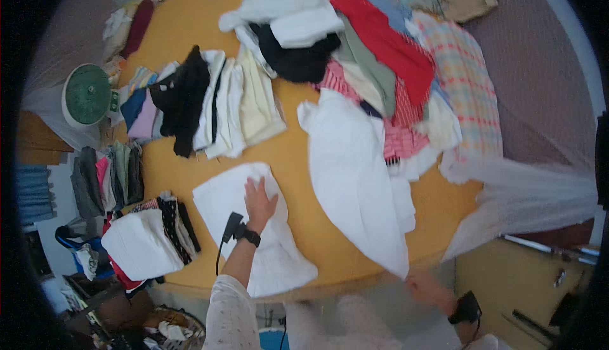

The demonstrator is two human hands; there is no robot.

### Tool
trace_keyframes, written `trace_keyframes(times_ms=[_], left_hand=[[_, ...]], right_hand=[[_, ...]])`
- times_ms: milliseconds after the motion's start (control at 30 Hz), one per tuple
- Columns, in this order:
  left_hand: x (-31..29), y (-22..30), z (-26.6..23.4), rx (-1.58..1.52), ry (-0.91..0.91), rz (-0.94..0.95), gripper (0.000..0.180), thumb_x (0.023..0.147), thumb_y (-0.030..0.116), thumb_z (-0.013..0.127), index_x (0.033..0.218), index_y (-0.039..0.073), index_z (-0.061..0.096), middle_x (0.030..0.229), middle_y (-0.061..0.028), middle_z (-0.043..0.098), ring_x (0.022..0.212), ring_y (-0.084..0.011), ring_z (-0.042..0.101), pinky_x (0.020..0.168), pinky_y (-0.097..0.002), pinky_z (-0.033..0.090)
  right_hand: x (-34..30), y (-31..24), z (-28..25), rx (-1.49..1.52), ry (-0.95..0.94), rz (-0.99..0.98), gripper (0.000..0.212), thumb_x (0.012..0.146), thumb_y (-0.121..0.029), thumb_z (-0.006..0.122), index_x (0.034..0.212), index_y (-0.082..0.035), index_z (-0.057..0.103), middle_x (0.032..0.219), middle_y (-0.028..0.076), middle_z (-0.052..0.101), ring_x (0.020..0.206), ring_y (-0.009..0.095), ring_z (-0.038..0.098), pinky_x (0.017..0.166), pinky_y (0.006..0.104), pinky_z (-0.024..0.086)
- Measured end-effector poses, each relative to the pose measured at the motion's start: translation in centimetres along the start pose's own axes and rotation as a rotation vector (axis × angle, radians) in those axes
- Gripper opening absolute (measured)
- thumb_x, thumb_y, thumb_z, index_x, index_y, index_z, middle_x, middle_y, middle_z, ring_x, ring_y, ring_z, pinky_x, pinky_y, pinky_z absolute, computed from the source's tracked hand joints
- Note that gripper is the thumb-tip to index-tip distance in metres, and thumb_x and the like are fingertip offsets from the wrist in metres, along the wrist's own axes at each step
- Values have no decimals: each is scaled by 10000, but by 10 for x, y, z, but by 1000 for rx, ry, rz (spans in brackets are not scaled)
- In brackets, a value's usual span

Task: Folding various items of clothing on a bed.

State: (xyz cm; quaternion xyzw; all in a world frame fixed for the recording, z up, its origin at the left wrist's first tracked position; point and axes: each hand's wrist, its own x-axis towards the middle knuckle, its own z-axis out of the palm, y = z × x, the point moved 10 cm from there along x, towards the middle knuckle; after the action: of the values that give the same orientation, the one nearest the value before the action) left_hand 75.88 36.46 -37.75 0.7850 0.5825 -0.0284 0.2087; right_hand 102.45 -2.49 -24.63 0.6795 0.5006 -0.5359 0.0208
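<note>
My left hand [259, 204] lies flat with fingers spread on a folded white garment [279, 258], which rests near the front edge of the yellow-orange surface. To the right, my right hand [431, 290] pinches the lower corner of a long white cloth garment [352, 163]; the fingers are somewhat blurred. That garment stretches from the heap of clothes [393, 52] down to my hand, its upper end lying against the heap. A dark band with a small black device sits on each wrist.
Folded clothes [254, 102] stand in a row at the far left of centre. Another stack with a white garment on top [143, 245] is at the left edge. A green-and-white round fan [89, 94] stands beyond. Sheer netting [533, 191] hangs at right, beside a plaid pillow [466, 77].
</note>
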Motion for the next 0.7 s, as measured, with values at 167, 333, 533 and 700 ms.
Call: trace_keyframes(times_ms=[167, 333, 533, 700], left_hand=[[-15, 56, 10, -587, -56, 176, 689, 761, 295, 659, 1275, -37, 342, 1307, -293, 325, 1181, -385, 389, 970, -395, 348], [6, 83, 18, -1016, -25, -145, 682, 743, 337, 683, 1221, -56, 395, 1237, -241, 400, 1073, -313, 471, 913, -361, 378], [36, 157, -86, -665, 332, 66, 703, 698, 382, 717, 1179, -48, 436, 1034, -168, 474, 851, -234, 510, 733, -330, 440], [70, 178, -33, -663, 40, 44, 711, 675, 393, 732, 1156, -50, 452, 1036, -179, 494, 867, -226, 515, 726, -342, 453]], right_hand=[[-5, 68, 24, -106, 10, 256, 204, 815, -135, 527, 979, -27, 580, 910, 160, 576, 880, 320, 558, 784, 386, 452], [79, 35, -71, 253, 546, 48, 287, 802, -111, 559, 1061, 13, 553, 1027, 194, 574, 952, 328, 547, 840, 370, 430], [150, -40, -147, 300, 751, -233, 369, 800, -122, 580, 1133, 15, 503, 1065, 193, 554, 1000, 320, 529, 859, 361, 420], [231, -72, -188, 340, 890, -358, 445, 778, -199, 622, 1146, 14, 492, 1092, 202, 537, 1026, 331, 509, 874, 357, 410]])
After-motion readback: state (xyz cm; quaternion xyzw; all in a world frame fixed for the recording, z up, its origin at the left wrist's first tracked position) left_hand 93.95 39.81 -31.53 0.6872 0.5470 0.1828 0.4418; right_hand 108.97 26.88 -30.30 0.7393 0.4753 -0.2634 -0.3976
